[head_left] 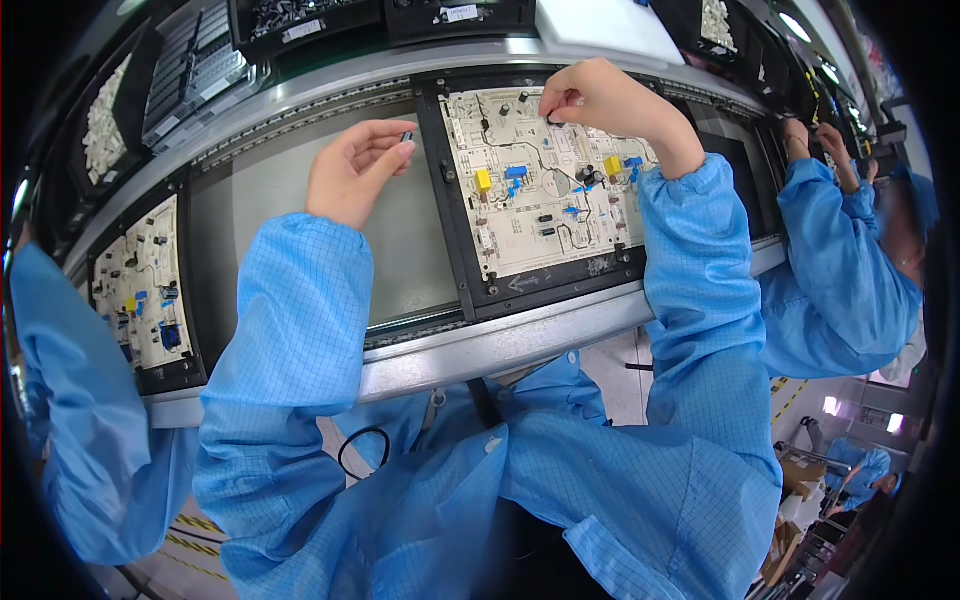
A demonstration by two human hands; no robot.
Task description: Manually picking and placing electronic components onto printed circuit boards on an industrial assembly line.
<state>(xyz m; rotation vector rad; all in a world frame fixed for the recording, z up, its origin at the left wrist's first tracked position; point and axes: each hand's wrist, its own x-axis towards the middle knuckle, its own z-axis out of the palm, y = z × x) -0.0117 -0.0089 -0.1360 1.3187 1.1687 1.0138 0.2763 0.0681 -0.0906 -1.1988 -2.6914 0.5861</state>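
Observation:
A pale circuit board (520, 215) lies in a black frame (455, 235) on the line before me. Yellow, blue and black components stand on it. My right hand (610, 100) is over the board's far edge, its fingertips pinched on a small black capacitor (556, 121) at the board's surface; whether it is seated there I cannot tell. Left of the board, my left hand (358, 170) is raised above the line. Between its thumb and forefinger it pinches a small dark cylindrical capacitor (407, 136).
Another populated board (140, 285) sits in a frame to the left, beside a co-worker's blue sleeve (90, 420). A co-worker (840, 260) works at the right. Black parts bins (300, 30) and a white foam block (610, 30) stand behind the metal rail (480, 345) edged line.

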